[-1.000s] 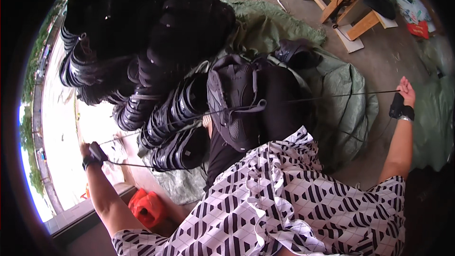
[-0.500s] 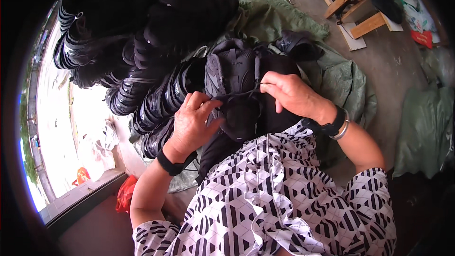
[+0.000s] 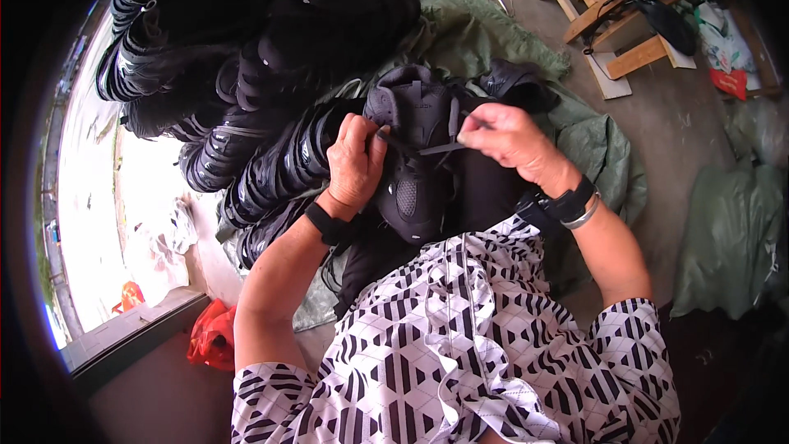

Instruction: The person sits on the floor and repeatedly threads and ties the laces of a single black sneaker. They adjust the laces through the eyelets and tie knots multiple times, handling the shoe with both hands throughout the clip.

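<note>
Black shoe upper [image 3: 415,156], on lap, lace [image 3: 440,148] pulled taut

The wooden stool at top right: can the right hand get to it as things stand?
Probably not. The right hand pinches a black lace on the shoe upper in the lap, and the wooden stool stands well beyond it across bare floor.
</note>
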{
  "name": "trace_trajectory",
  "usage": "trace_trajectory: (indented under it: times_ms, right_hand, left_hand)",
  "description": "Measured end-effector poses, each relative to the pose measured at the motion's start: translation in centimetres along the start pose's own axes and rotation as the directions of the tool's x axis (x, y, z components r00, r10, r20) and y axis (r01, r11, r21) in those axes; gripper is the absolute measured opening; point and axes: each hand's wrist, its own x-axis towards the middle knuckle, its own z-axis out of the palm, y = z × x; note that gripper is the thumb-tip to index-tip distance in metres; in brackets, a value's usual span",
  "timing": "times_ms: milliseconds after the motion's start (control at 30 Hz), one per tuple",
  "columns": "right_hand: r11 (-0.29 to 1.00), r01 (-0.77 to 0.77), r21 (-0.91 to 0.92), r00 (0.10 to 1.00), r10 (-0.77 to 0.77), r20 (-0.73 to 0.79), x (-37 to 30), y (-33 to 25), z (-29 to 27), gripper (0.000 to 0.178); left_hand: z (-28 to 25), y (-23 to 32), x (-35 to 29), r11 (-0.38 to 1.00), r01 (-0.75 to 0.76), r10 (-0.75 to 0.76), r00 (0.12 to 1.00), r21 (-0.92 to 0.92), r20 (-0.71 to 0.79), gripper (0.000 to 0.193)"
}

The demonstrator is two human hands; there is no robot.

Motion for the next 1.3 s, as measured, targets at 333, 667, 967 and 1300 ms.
trace_trajectory:
  times_ms: [333, 667, 967, 1300]
  right_hand:
    - [0.994, 0.098, -0.049, 0.811, -0.109, -0.575, -3.1, 4.6, -6.5, 0.027]
    - [0.906, 0.030, -0.423, 0.999, -0.018, 0.034, -4.0, 2.9, 5.1, 0.029]
    - [0.686, 0.341, -0.642, 0.909, -0.414, 0.040, -2.1, 0.0, 3.4, 0.013]
    - [0.610, 0.361, -0.705, 0.759, -0.632, -0.157, -1.6, 1.2, 2.8, 0.011]
  left_hand:
    - [-1.5, 0.3, -4.1, 0.968, 0.230, -0.218, 0.969, -0.102, 0.115, 0.033]
    - [-3.1, 0.6, -3.3, 0.921, 0.323, -0.296, 0.944, -0.219, 0.149, 0.014]
    - [-6.1, -1.8, 2.6, 0.309, 0.506, -0.594, 0.764, -0.805, 0.253, 0.019]
    - [-11.4, -8.6, 1.4, 0.309, 0.387, -0.653, 0.750, -0.869, 0.103, 0.016]
